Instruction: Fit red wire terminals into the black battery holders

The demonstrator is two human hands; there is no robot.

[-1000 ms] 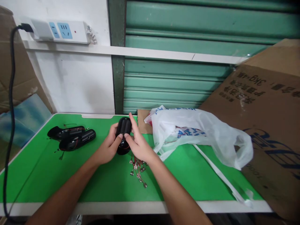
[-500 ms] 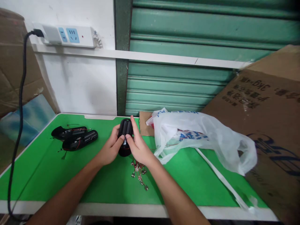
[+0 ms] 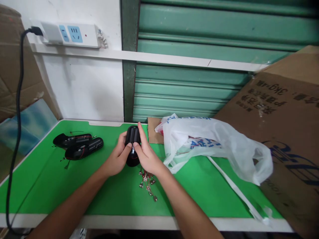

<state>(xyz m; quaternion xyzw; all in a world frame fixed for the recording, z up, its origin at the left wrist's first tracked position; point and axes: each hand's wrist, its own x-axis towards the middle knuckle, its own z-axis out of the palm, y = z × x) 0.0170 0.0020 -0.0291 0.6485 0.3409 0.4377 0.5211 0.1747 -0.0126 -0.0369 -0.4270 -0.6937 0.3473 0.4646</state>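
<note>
Both my hands hold one black plastic housing, long and rounded, with ribbed slots in its upper half. My left hand grips its left side and my right hand its right side. The two thumbs press side by side on its middle, and what lies under their tips is hidden. Just below my right hand, a small pile of metal parts on red wires lies on the green tabletop. Two similar black housings with thin wires rest together at the left.
At the right lies a white plastic bag with a loose white strip, beside a large cardboard box. A black cable hangs down the left side from a power strip. A green shutter stands behind the table.
The camera view has shifted very slightly. My hands keep the same grip on the black housing, with the thumbs still on its middle.
</note>
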